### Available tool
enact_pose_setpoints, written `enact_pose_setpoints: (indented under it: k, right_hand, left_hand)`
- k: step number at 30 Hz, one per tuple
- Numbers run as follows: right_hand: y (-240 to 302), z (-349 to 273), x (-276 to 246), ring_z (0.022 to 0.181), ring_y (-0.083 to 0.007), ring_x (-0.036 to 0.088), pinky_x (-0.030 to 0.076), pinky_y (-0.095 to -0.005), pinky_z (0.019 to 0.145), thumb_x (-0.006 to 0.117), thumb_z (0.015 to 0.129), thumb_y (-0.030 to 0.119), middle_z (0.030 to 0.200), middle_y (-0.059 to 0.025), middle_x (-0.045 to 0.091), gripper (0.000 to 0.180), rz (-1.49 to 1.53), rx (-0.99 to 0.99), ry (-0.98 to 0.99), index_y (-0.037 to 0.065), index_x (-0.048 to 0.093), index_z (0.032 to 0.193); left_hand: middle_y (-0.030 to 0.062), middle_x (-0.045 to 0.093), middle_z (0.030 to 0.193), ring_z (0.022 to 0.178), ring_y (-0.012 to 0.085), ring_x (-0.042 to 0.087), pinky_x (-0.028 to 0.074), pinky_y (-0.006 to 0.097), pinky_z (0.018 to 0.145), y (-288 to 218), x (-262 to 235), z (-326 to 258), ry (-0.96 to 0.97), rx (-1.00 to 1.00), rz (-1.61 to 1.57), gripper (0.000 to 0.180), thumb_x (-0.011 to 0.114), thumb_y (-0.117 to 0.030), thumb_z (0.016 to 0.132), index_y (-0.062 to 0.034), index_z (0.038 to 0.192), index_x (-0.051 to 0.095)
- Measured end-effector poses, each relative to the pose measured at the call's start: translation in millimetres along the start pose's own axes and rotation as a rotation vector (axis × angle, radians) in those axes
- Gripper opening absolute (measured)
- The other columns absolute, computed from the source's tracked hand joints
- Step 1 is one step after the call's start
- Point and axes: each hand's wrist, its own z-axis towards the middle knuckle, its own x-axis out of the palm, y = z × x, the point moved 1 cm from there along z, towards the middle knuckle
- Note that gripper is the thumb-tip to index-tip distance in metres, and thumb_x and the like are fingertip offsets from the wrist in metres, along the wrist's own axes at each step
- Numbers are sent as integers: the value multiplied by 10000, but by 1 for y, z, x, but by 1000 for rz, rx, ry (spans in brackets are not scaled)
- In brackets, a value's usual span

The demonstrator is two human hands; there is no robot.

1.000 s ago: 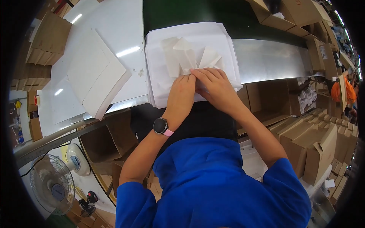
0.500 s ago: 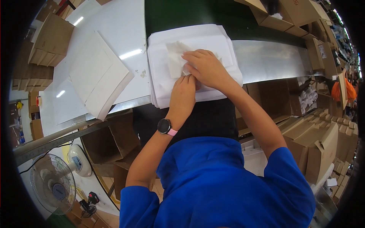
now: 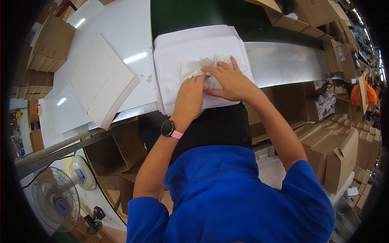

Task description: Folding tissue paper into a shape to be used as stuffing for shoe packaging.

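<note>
Crumpled white tissue paper lies on a thick stack of large white paper sheets at the table's front edge. My left hand, below a dark watch with a pink strap, has its fingers closed at the near edge of the tissue. Over the tissue's right part curls my right hand, thumb and forefinger close to the left fingertips and gripping the bunched paper, its outer fingers raised and spread. Whatever the folds might enclose is hidden.
Another white paper stack lies on the white tabletop at left. A metal strip runs rightward beside a green surface. Cardboard boxes stand left, with more cartons at right. A fan is lower left.
The tissue paper has gone from standing up leftward to being folded down and bunched wider to the right. My right hand has moved slightly right and lower, its fingers more spread.
</note>
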Motion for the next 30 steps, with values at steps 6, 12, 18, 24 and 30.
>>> enact_pose_setpoints:
  k: [6, 12, 18, 24, 30]
  right_hand:
    - [-16, -3, 9, 1594, -415, 489, 174, -763, 1363, 740, 1050, 585, 1580, -96, 692, 657, 64, -8, -3, 147, 711, 1540]
    - [-22, 18, 1, 1587, -347, 487, 175, -713, 1378, 764, 1083, 381, 1576, -97, 670, 493, 130, 40, 155, 129, 742, 1505]
    - [-11, 7, 2, 1530, -348, 538, 154, -690, 1389, 809, 1052, 350, 1549, -92, 690, 449, 159, 95, 66, 153, 774, 1455]
    - [1, -8, 3, 1387, -306, 653, 208, -727, 1361, 869, 987, 305, 1332, -34, 793, 359, -33, -96, -355, 142, 828, 1304]
    - [-16, 27, 7, 1303, -305, 706, 300, -703, 1302, 804, 1034, 266, 1147, -65, 842, 217, 124, 65, -263, 151, 881, 1202]
  left_hand:
    - [220, 769, 1295, 1264, 420, 694, 555, 493, 1087, -16, -20, 6, 75, -129, -77, 424, 761, -58, 998, -54, 1421, 737]
    - [204, 721, 1425, 1336, 397, 671, 549, 482, 1130, -25, -23, 4, -129, 95, 155, 432, 775, -100, 1022, -6, 1437, 701]
    - [207, 745, 1355, 1262, 402, 688, 553, 489, 1113, 1, -14, 10, 4, 144, 188, 374, 742, -100, 1047, 21, 1398, 699]
    - [213, 757, 1289, 1202, 407, 699, 558, 492, 1061, 15, -17, 34, 141, 58, 93, 268, 687, -33, 1043, 18, 1299, 749]
    - [211, 744, 1285, 1210, 401, 687, 553, 495, 1068, 1, -9, 46, -174, 187, 321, 246, 686, -58, 1042, 19, 1263, 761]
